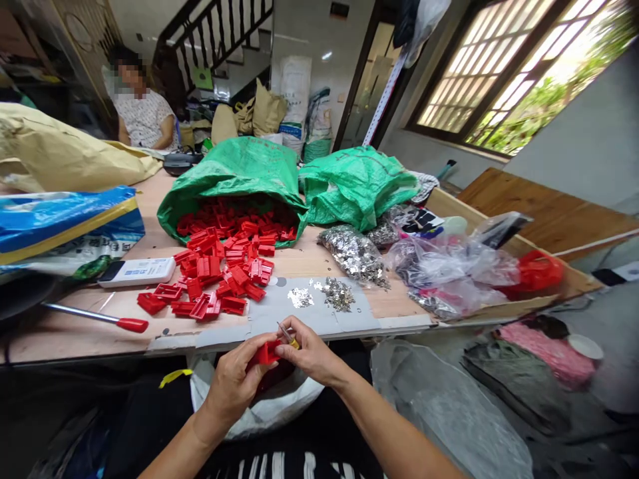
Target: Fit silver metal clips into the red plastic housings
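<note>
My left hand (pixel 230 374) is closed around a red plastic housing (pixel 267 352), held just in front of the table edge. My right hand (pixel 313 354) pinches a small metal-tipped tool with a yellow handle (pixel 294 344) and touches the housing's right side; the tool's exact kind is unclear. Below both hands a white sack (pixel 259 422) hangs open, with something red inside. Right ahead on a grey sheet (pixel 264 313) lie two small piles of metal pieces, one bright (pixel 300 297) and one darker (pixel 338 295). Loose red housings (pixel 210 269) spill toward me from a green sack (pixel 239 166).
A second green sack (pixel 357 183) and a bag of metal pieces (pixel 352 253) stand right of it. A wooden tray (pixel 569 291) holds plastic bags. Leftward are a white box (pixel 140 271) and a red-tipped metal lever (pixel 97 315). Another person (pixel 144 116) sits behind the table.
</note>
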A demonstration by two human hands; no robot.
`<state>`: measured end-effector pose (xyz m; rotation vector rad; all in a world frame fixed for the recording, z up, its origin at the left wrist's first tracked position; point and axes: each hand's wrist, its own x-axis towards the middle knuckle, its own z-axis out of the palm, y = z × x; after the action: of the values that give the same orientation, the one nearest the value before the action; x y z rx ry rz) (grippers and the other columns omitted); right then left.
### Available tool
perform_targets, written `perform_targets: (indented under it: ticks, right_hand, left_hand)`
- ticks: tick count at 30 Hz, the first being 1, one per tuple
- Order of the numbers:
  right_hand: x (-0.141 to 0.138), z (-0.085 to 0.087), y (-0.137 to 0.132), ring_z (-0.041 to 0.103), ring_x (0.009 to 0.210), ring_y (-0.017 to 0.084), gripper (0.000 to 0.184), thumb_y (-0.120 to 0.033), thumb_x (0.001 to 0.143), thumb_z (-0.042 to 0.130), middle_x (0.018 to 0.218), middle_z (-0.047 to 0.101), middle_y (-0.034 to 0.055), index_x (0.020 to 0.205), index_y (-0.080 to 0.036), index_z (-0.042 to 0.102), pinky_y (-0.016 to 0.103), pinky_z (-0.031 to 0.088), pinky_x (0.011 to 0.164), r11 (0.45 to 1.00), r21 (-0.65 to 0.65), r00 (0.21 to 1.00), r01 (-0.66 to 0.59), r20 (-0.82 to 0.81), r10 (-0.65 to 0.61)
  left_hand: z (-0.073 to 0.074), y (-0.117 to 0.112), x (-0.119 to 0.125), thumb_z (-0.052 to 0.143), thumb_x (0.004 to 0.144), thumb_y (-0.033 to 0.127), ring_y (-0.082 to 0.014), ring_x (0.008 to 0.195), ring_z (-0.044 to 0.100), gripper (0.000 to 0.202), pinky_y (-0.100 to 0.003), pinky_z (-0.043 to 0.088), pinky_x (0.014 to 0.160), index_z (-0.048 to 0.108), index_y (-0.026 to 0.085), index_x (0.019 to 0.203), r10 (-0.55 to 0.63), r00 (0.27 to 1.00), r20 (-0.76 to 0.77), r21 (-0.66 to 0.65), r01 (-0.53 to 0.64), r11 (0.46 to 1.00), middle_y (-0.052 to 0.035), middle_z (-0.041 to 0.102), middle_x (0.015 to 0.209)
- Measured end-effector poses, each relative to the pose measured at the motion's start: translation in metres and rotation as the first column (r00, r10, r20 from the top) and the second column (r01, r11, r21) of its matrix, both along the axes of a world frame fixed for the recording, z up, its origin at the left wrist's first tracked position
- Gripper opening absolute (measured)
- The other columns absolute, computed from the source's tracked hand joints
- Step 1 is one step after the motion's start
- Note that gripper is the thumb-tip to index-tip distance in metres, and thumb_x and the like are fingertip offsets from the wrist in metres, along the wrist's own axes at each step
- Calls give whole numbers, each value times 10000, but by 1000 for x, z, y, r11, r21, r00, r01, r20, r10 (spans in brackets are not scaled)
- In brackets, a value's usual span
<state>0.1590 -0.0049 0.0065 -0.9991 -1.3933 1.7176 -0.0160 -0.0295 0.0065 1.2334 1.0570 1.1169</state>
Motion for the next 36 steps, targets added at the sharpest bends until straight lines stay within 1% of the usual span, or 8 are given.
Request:
perform_targets:
  ticks: [4, 8, 12, 16, 19, 27, 32, 36]
  right_hand:
    - [4, -9, 4, 440, 572, 79, 324, -403, 717, 689, 684, 518, -69, 858, -210, 470, 189, 353, 549, 1000, 2, 994, 29, 101, -29]
    - [29, 1, 20, 515, 668, 112, 126, -310, 815, 561, 710, 574, -32, 812, -185, 545, 219, 394, 625, 976, 206, 941, 69, 311, -132]
    - [60, 11, 42, 562, 761, 146, 77, -226, 840, 512, 785, 626, -2, 826, -195, 581, 252, 402, 705, 861, 497, 665, 111, 606, -435]
    - [69, 9, 57, 591, 873, 163, 115, -174, 859, 501, 935, 660, 44, 918, -191, 599, 253, 404, 765, 849, 522, 383, -82, 803, -457]
    - [65, 5, 68, 593, 903, 184, 143, -186, 871, 500, 971, 654, 72, 969, -188, 604, 269, 400, 774, 856, 502, 285, -124, 844, -454]
    - [58, 3, 97, 603, 850, 222, 116, -219, 841, 525, 944, 665, 89, 899, -196, 623, 297, 372, 708, 880, 452, 185, -144, 886, -425]
    - [59, 6, 100, 598, 817, 209, 81, -202, 806, 544, 865, 673, 77, 845, -188, 613, 273, 346, 674, 898, 421, 187, -127, 899, -395]
    - [63, 12, 94, 584, 801, 193, 102, -201, 827, 504, 835, 662, 67, 896, -185, 578, 259, 332, 663, 888, 451, 234, -89, 876, -422]
  left_hand:
    - [-8, 5, 3, 755, 645, 194, -260, 971, 632, 320, -291, 448, 903, 735, 257, 958, -14, 1000, -16, -27, 14, 1000, -49, 726, 1000]
    - [-10, 6, 3, 736, 680, 260, -223, 875, 647, 302, -266, 474, 812, 706, 237, 979, 5, 997, -81, -42, -9, 999, -33, 728, 941]
    - [-7, 4, 2, 742, 682, 317, -188, 850, 641, 335, -231, 482, 770, 669, 205, 989, 28, 997, 70, -171, -16, 985, -34, 720, 924]
    - [-5, 1, 5, 731, 698, 348, -183, 851, 647, 364, -243, 499, 774, 634, 193, 1012, 31, 983, 181, -274, 20, 961, -47, 709, 952]
    - [-4, 0, 6, 734, 700, 344, -171, 834, 651, 364, -244, 500, 788, 622, 193, 1012, 29, 977, 209, -305, 37, 952, -44, 708, 938]
    - [-7, -1, 4, 750, 677, 346, -165, 807, 649, 459, -238, 518, 743, 585, 200, 1080, 99, 961, 257, -344, -5, 939, -51, 699, 951]
    - [-8, -3, 7, 743, 669, 376, -153, 795, 647, 527, -240, 526, 763, 564, 208, 1135, 182, 944, 277, -323, -87, 942, -44, 695, 954]
    - [-13, 2, 8, 769, 635, 349, -158, 781, 655, 510, -255, 543, 737, 588, 200, 1087, 174, 945, 279, -329, -76, 941, -46, 702, 955]
